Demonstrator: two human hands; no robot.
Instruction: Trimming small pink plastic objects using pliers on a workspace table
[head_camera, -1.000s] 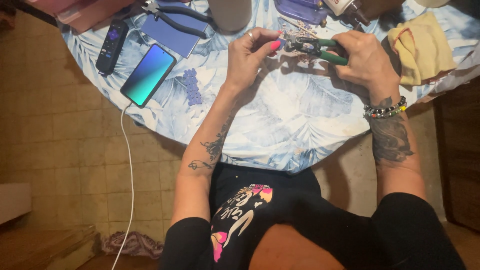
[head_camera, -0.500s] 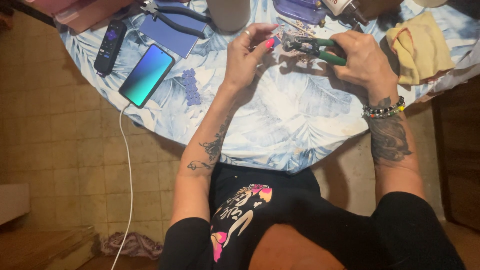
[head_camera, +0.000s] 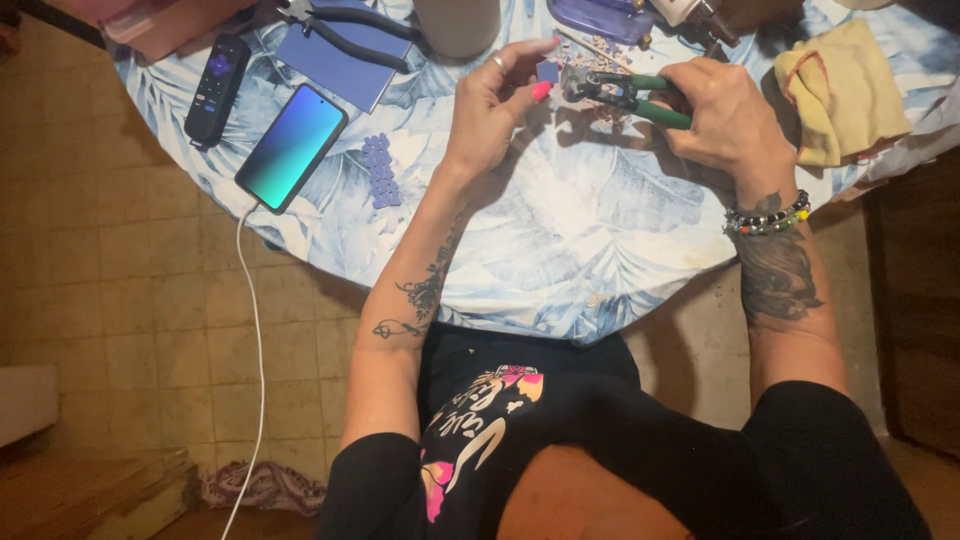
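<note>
Left hand (head_camera: 492, 118) fingers pinching a small blue tile (head_camera: 547, 71), right hand (head_camera: 722, 122) wrapped around green-handled nippers (head_camera: 622, 92), jaws maybe touching the tile

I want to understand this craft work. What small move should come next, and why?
Probably bring the small blue piece into the cutter's open head. The left hand pinches it just beside the green-handled nippers in the right hand, apparently not yet between the blades.

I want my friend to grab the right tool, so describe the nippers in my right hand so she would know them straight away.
Start at the round table with the leaf-print cloth and go to its far edge, where the right hand grips the nippers. They have green handles and a dark metal head pointing at a small blue tile; the other pliers lying nearby have dark handles.
</note>
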